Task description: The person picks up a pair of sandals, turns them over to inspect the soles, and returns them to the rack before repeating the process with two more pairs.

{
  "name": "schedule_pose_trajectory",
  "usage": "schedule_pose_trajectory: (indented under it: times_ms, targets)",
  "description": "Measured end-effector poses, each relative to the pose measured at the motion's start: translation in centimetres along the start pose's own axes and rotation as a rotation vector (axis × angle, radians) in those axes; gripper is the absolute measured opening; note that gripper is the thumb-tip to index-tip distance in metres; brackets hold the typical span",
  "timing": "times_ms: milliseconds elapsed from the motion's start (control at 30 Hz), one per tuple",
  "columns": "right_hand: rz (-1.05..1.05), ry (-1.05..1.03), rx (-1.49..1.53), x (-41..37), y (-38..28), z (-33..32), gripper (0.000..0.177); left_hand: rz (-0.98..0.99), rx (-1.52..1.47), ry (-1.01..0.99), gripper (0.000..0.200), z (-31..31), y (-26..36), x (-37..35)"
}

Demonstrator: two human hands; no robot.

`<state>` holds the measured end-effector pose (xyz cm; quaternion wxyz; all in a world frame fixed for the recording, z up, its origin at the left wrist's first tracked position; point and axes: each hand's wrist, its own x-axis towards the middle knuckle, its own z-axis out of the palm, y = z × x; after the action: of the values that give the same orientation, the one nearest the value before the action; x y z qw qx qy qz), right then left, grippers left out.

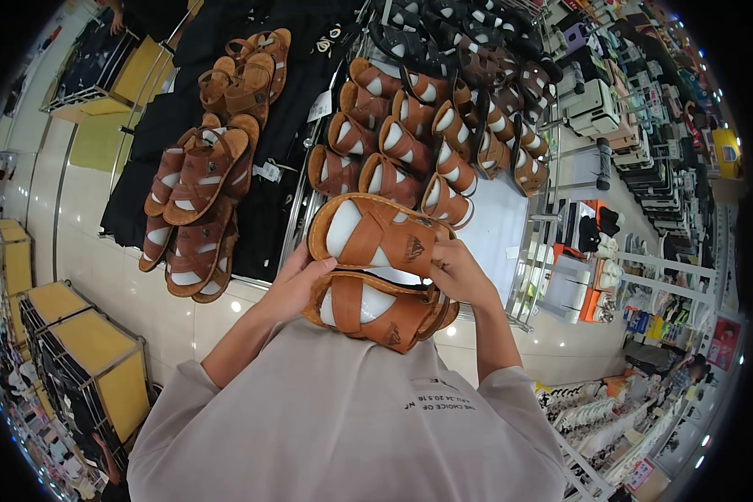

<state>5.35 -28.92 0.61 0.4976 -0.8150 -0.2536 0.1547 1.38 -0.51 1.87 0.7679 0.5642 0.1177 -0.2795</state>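
Observation:
A pair of brown sandals is held in front of my chest, white stuffing showing between the straps. The upper sandal (368,230) lies just above the lower sandal (372,309), soles nearly parallel. My left hand (297,276) grips the pair at the toe end, its thumb over the edge between them. At the other end, the fingers of my right hand (464,272) are curled against the strap of the upper sandal. Beyond my hands, rows of brown sandals (397,142) stand on a white display shelf (502,217).
To the left, stacked brown sandals (209,176) lie on black folded cloth (263,201) on a metal rack. Black sandals (443,33) fill the far end of the display. Suitcases (598,109) line the right side. Yellow-topped boxes (84,335) stand at lower left on the tiled floor.

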Motion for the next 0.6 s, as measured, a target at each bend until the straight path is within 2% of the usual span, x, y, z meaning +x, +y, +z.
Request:
schedule_pose_trajectory:
  times_ms: [67,167,267,467,567,600]
  targets:
    - [0.01,0.011,0.045,0.4,-1.4,-0.3,0.015,0.007,0.022,-0.022,0.059,-0.2,-0.1,0.1]
    - [0.192,-0.072,0.155,0.4,-2.4,-0.5,0.023,-0.013,0.025,-0.012,0.058,0.1,0.3,0.0]
    - [0.034,-0.003,0.114,0.4,-2.4,-0.1,0.022,-0.025,0.004,-0.017,0.058,-0.1,0.1,0.1]
    - [0.104,-0.198,0.029,-0.9,-0.2,-0.4,0.035,-0.048,0.007,0.0,0.057,0.0,-0.3,0.1]
    - [0.066,-0.222,0.048,-1.0,-1.1,-0.8,0.036,-0.052,-0.055,0.0,0.057,0.1,-0.3,0.1]
    - [0.03,-0.119,0.04,-0.7,-1.9,-0.4,0.036,-0.051,-0.056,0.005,0.056,0.1,-0.4,0.1]
